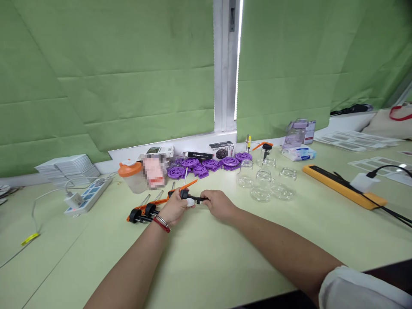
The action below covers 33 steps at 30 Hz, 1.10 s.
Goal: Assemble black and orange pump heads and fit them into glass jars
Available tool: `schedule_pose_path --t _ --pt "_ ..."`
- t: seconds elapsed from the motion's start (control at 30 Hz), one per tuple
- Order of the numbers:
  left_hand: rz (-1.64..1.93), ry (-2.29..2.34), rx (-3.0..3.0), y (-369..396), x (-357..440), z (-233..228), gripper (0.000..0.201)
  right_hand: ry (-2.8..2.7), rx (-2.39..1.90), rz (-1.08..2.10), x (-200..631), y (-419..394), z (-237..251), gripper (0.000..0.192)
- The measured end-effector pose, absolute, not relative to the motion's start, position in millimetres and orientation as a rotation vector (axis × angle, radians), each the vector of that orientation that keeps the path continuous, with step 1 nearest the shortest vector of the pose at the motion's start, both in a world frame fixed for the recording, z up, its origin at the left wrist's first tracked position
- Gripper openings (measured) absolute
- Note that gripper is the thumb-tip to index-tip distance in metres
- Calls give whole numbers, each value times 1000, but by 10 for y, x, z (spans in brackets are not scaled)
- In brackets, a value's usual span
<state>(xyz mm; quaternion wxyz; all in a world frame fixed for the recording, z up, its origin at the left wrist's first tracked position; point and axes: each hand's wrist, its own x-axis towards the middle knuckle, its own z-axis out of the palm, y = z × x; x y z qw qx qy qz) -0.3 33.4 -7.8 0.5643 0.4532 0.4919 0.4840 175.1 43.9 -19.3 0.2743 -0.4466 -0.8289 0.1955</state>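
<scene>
Pale tbl (pixel 196 262) across bottom, green sheeting (pixel 135 73) up top. Ctr: L hand (pixel 174 208) grips blk mechanism (pixel 184 194), partly hidden; R hand (pixel 219 204) pinches its other end. Pink item (pixel 153 169), ctr-left, pixelated.

Glass jars (pixel 262 191) on pale table (pixel 212 262)

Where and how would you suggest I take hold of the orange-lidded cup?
I'd probably grip the orange-lidded cup by its pale body, below the lid, from the left: it stands upright, and the blurred pink item sits close on its right.
</scene>
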Motion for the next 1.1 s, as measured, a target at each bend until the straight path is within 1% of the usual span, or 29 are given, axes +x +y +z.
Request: schedule_pose_path --t 0.17,0.33,0.4,0.47,0.53,0.63,0.7,0.9,1.0,1.1 --pt "1135 1148 1071 327 -7 -70 53 -2231 -1161 513 1725 420 -231 21" --pt "1087 1079 1105 310 -8 -60 55 -2266 -956 620 1718 366 -245 50" --pt "1131 1072 1108 324 -8 -88 56 -2272 -890 671 1710 344 -254 53" --pt "1290 1070 1127 338 1 -124 54 -2208 -855 797 1690 333 -271 51" --pt "1483 1055 1210 334 26 -147 51 -2054 -839 1029 1656 337 -294 47" --pt "1592 1014 1438 277 79 -133 49 -1735 -754 1385 1600 359 -307 43" --pt "1585 1007 1605 223 106 -94 58 -1579 -657 1523 1580 369 -284 43" --pt "1466 1136 2126 152 66 19 108 -1355 -459 1771 1626 351 -169 45" --pt "1346 1171 2317 173 27 6 121 -1323 -461 1823 1654 337 -153 43" --pt "1255 1216 2422 196 10 -36 126 -1319 -461 1864 1661 327 -150 41"
